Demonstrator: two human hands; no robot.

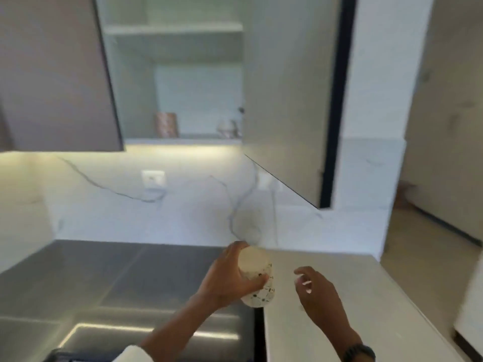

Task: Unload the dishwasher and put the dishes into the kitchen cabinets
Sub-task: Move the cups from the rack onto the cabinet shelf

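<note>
A marble-veined white backsplash [183, 210] filled the middle band of the frame, with a wall socket [153, 178] set into it left of centre. Above it, the upper half of the frame was taken by an open wall cabinet [172, 82]: its grey door [52, 74] hung at the upper left and a second pale door [285, 100] stood swung out at the upper right. Inside, on the lowest shelf [183, 139], a copper-coloured tumbler [167, 124] stood left of centre and a clear glass item [228, 128] stood at the right end, too blurred to name more closely. A higher shelf [172, 28] showed near the top.

A stainless steel surface [104, 278] occupied the lower left of the frame, and the pale desk [352, 296] ran along the lower right, the two meeting at a dark seam near the bottom centre.

The left hand [230, 276], low and just right of centre, gripped a cream cup [257, 276] speckled with dark flecks, fingers wrapped round its side and the cup tilted so its base faced the camera. The cup was held in the air above the edge where steel met desk, well below the cabinet shelf.

The right hand [317, 287] hovered just beside the cup, apart from it, fingers loosely curled and holding nothing. A dark watch [359, 352] sat on that wrist at the bottom edge, and a white sleeve [130, 355] showed on the left arm.
</note>
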